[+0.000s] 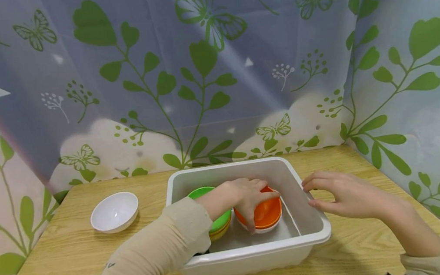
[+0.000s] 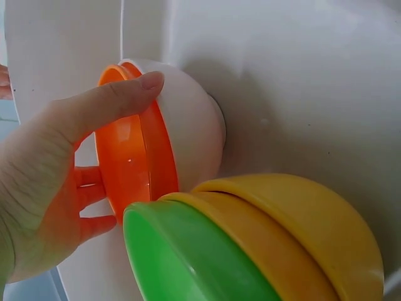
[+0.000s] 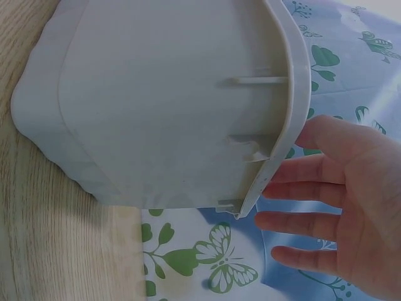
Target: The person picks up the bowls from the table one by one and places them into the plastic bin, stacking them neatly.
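Note:
My left hand (image 1: 249,198) reaches into a white plastic bin (image 1: 253,251) and grips an orange bowl (image 1: 267,212), which sits in a white bowl (image 2: 194,119). In the left wrist view the thumb lies over the rims against the white bowl's outside, with the other fingers spread across the orange bowl. Beside this pair, a green bowl (image 2: 182,251) is nested in yellow bowls (image 2: 301,219), partly hidden by the left forearm in the head view. My right hand (image 1: 338,192) is at the bin's right rim, fingers nearly straight and fingertips right at the edge.
Another white bowl (image 1: 114,212) stands on the wooden table (image 1: 74,264), left of the bin. A patterned curtain (image 1: 152,86) hangs behind the table and along its sides.

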`<act>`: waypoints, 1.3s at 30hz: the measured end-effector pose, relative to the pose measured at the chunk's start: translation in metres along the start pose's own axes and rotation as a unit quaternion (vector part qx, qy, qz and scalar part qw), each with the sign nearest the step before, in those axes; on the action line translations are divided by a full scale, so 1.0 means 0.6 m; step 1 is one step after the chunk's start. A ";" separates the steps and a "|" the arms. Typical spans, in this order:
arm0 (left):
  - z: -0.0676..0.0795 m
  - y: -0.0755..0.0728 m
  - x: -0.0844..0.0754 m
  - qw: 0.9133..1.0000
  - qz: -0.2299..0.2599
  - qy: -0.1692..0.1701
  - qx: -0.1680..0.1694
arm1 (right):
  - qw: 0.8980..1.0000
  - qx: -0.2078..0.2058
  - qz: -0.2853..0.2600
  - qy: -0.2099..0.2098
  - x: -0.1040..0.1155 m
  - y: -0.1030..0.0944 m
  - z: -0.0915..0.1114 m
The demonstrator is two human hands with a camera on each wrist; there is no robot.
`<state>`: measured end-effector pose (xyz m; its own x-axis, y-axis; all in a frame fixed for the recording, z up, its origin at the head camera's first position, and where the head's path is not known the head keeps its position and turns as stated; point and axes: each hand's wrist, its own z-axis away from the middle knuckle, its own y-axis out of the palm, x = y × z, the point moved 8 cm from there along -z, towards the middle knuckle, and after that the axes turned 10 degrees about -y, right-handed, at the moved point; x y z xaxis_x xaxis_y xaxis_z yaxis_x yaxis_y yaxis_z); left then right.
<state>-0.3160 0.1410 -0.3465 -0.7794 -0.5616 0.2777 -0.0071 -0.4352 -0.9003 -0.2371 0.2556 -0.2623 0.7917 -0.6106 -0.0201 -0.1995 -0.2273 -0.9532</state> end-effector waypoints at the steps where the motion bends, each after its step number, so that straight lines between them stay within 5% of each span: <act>1: 0.000 0.000 0.000 1.000 0.000 0.000 0.001 | 1.000 0.001 0.000 0.001 0.000 0.000 0.000; 39: -0.003 0.002 -0.006 1.000 -0.008 0.012 0.011 | 1.000 0.006 -0.007 0.005 -0.001 -0.001 0.000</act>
<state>-0.3143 0.1440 -0.3491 -0.7941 -0.5379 0.2829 -0.0054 -0.4592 -0.8883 -0.2377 0.2560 -0.2619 0.7891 -0.6143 -0.0038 -0.1818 -0.2276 -0.9566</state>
